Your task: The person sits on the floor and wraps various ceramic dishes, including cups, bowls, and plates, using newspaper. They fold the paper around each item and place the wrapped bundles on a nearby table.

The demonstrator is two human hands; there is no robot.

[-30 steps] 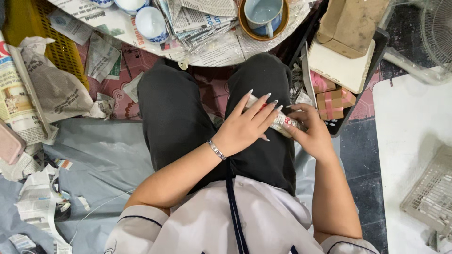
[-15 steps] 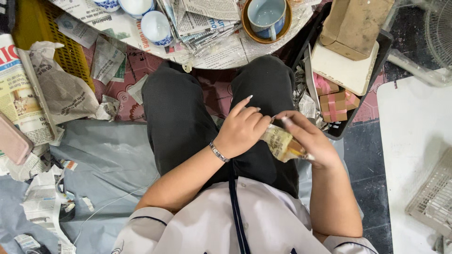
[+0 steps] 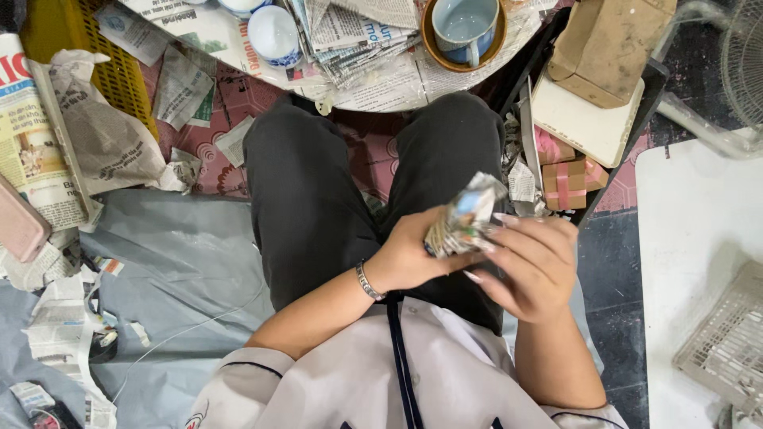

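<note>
Since the earlier frame both hands have lifted the bundle off the lap and tilted it up, right fingers spread wider. Left hand (image 3: pixel 409 258) is closed round the newspaper-wrapped bundle (image 3: pixel 465 218), gripping its lower end; right hand (image 3: pixel 528 266) is partly open, fingertips (image 3: pixel 497 218) touching the bundle's side, long nails out. Bundle sits above the right thigh of the dark trousers (image 3: pixel 318 206), clear of the floor.

Risks: wrap looks loose at the top end, so paper could unfold if the right fingers let go. What's inside is hidden, possibly something breakable like the blue cup (image 3: pixel 465 24) on the saucer ahead; a slip from the one-handed hold would drop it onto the leg or the grey sheet (image 3: pixel 175 254). Nails could tear thin newsprint. Floor clutter near: crumpled newspaper (image 3: pixel 103 135), small pink-ribboned boxes (image 3: pixel 568 179), white bowl (image 3: pixel 274 36).
</note>
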